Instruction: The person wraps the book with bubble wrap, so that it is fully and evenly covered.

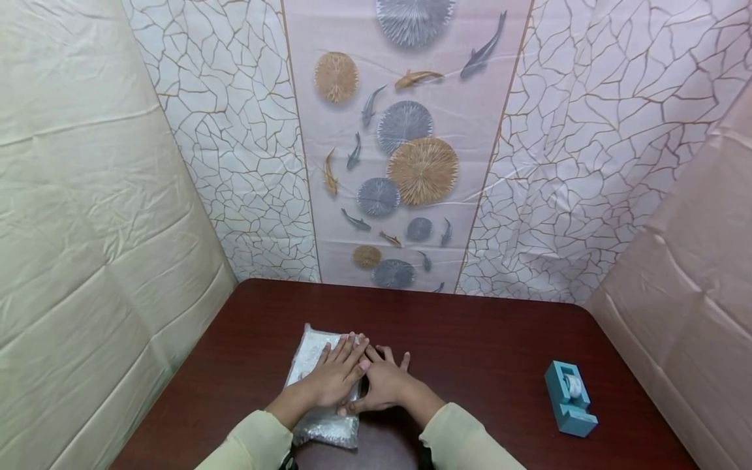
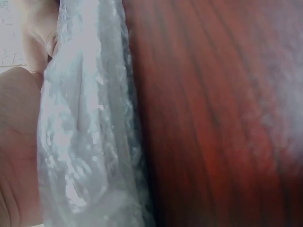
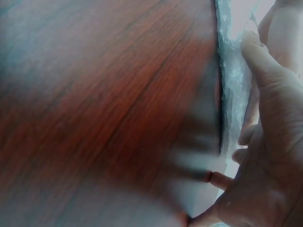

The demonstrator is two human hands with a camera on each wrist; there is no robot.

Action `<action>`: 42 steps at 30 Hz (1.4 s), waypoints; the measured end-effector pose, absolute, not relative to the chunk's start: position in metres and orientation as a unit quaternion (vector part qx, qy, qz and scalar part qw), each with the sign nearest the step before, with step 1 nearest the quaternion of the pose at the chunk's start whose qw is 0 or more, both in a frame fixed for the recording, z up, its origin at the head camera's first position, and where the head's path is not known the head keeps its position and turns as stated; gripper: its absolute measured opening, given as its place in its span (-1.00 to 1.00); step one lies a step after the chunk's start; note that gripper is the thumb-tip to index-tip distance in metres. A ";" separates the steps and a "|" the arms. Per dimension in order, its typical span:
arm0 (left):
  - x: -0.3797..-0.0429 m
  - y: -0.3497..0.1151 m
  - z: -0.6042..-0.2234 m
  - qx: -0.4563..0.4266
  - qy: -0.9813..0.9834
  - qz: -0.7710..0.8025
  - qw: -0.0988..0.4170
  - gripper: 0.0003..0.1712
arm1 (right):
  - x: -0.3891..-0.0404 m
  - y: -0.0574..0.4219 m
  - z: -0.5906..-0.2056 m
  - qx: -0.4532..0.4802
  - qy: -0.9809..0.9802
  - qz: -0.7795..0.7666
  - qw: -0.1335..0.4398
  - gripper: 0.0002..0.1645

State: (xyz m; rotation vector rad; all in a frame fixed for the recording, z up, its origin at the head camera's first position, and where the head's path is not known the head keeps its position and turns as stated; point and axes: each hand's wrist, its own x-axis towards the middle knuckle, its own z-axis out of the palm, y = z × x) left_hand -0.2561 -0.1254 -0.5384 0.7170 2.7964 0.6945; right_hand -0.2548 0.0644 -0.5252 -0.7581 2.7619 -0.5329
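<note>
While the left hand point(image 1: 335, 378) lies palm-down across a clear bubble-wrapped package point(image 1: 326, 424), its fingers are pretty much straight with little gaps between them, so it's more resting on the thing than grabbing it. The package sits lengthwise on the near part of the dark reddish-brown desk point(image 1: 470, 365), a bit left of the middle, kinda silvery and shiny with a crinkly edge. Right hand point(image 1: 384, 382) is just beside it along the package's right side, fingers spread apart, thumb laid on the wrap near that edge. A couple of its fingertips point down toward the desk, can't really tell if they touch. Over on the right, well apart from both hands, there's a turquoise tape dispenser point(image 1: 566, 405) with a roll of tape point(image 1: 572, 386) in it. Pale yellowish sleeves point(image 1: 258, 440) on both arms, and the far side's got a printed backdrop point(image 1: 235, 163) with fish and round discs down the centre.
</note>
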 end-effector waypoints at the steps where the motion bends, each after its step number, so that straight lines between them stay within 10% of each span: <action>1: -0.257 -0.126 -0.539 0.241 0.938 0.234 0.086 -0.15 | -0.255 0.064 -0.525 -0.260 0.942 -0.181 0.115 0.59; 42: -0.274 -0.200 -0.553 0.330 0.920 0.207 0.032 -0.20 | -0.262 0.063 -0.529 -0.245 0.952 -0.130 0.129 0.62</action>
